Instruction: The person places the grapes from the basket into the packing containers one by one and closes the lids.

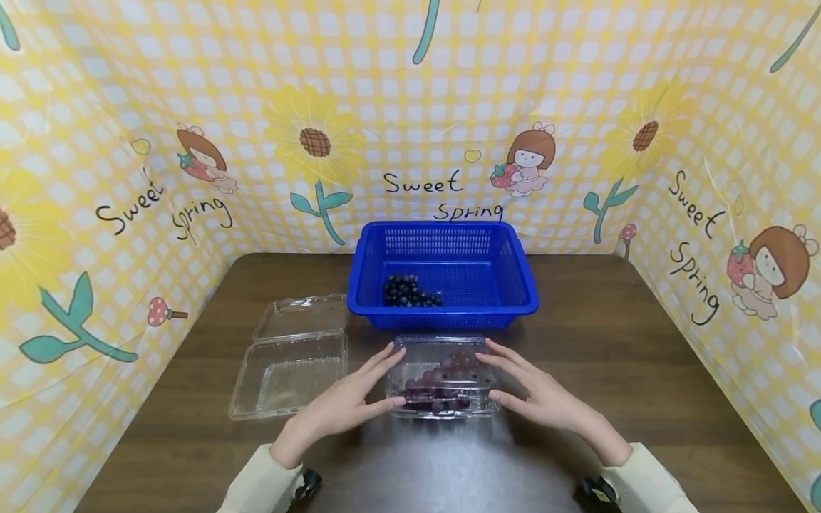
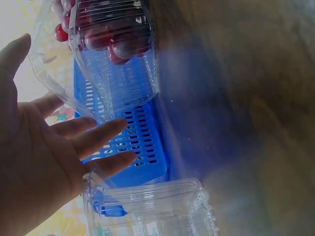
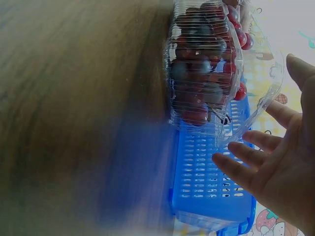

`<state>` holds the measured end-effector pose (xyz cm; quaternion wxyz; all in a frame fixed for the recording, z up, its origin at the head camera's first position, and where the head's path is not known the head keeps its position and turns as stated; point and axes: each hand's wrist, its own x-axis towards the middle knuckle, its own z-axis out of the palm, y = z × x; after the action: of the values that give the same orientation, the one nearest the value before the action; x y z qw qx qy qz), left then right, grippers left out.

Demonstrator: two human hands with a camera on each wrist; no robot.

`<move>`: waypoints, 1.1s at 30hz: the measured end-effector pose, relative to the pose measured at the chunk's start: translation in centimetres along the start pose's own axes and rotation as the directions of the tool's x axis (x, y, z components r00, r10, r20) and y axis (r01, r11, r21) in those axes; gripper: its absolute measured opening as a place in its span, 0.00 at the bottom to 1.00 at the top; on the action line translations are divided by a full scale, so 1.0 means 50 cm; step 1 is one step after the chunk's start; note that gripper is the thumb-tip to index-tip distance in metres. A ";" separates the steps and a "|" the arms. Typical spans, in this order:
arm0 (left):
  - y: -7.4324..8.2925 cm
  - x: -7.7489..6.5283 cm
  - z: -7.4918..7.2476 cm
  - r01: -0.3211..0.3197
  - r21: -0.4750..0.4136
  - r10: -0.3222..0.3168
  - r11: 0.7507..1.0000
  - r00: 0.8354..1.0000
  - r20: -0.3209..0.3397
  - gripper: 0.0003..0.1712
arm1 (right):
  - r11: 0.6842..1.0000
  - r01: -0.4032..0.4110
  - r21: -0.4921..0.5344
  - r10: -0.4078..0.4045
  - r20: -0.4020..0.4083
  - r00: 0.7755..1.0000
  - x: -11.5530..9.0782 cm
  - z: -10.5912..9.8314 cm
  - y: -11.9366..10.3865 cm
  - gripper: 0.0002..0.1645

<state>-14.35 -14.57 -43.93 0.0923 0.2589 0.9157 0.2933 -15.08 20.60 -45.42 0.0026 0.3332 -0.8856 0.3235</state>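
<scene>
A transparent plastic clamshell box with a bunch of red grapes inside lies in front of me. Its lid slants over the tray with a gap at the edge, as both wrist views show. My left hand is at the box's left side, fingers spread and fairly straight, fingertips near the lid edge. On the opposite side, my right hand stretches its fingers along the right edge. Fingertips of both hands appear to touch the lid or lie very close; firm contact cannot be told.
A blue perforated basket stands just behind the box, with dark round fruit in its left front part. To the left lies a second transparent clamshell, lid folded back. Patterned cloth walls the brown table at the back and sides.
</scene>
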 end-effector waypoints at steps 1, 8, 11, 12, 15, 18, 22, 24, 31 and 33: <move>0.000 0.000 0.001 0.000 0.004 0.000 1.000 1.000 -0.003 0.44 | 1.000 0.007 -0.003 -0.007 -0.003 1.000 -0.001 0.001 0.002 0.34; -0.004 -0.001 0.008 -0.015 0.031 0.016 0.999 1.000 -0.024 0.44 | 1.000 0.028 0.007 -0.028 -0.010 1.000 -0.004 0.006 0.007 0.36; -0.005 -0.001 0.010 -0.021 0.039 0.022 0.999 0.999 -0.032 0.44 | 0.999 0.034 0.008 -0.034 -0.005 0.999 -0.004 0.007 0.009 0.37; -0.005 -0.001 0.010 -0.023 0.039 0.024 0.999 0.999 -0.032 0.44 | 0.999 0.034 0.010 -0.034 -0.004 0.999 -0.004 0.007 0.009 0.37; -0.005 -0.002 0.011 -0.028 0.041 0.029 0.999 0.999 -0.033 0.44 | 0.999 0.037 0.013 -0.037 0.001 0.999 -0.005 0.008 0.009 0.37; -0.006 -0.002 0.013 -0.029 0.044 0.030 0.999 0.999 -0.030 0.44 | 0.999 0.034 0.017 -0.034 0.003 0.999 -0.005 0.009 0.010 0.37; -0.007 -0.003 0.015 -0.034 0.051 0.036 0.998 0.999 -0.035 0.45 | 0.999 0.035 0.015 -0.035 0.004 0.999 -0.007 0.014 0.013 0.37; -0.007 -0.003 0.015 -0.036 0.052 0.038 0.998 0.999 -0.038 0.45 | 0.999 0.037 0.016 -0.037 0.006 0.999 -0.008 0.015 0.015 0.37; -0.008 -0.003 0.018 -0.037 0.078 0.040 0.996 0.998 -0.037 0.45 | 0.999 0.033 0.023 -0.033 0.003 0.999 -0.009 0.020 0.017 0.38; -0.009 -0.003 0.018 -0.041 0.087 0.045 0.995 0.998 -0.036 0.45 | 0.999 0.038 0.017 -0.038 0.001 0.999 -0.010 0.021 0.017 0.38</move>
<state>-14.13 -14.51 -44.91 0.0573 0.2767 0.9233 0.2601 -14.99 20.79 -46.84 0.0055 0.3500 -0.8764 0.3306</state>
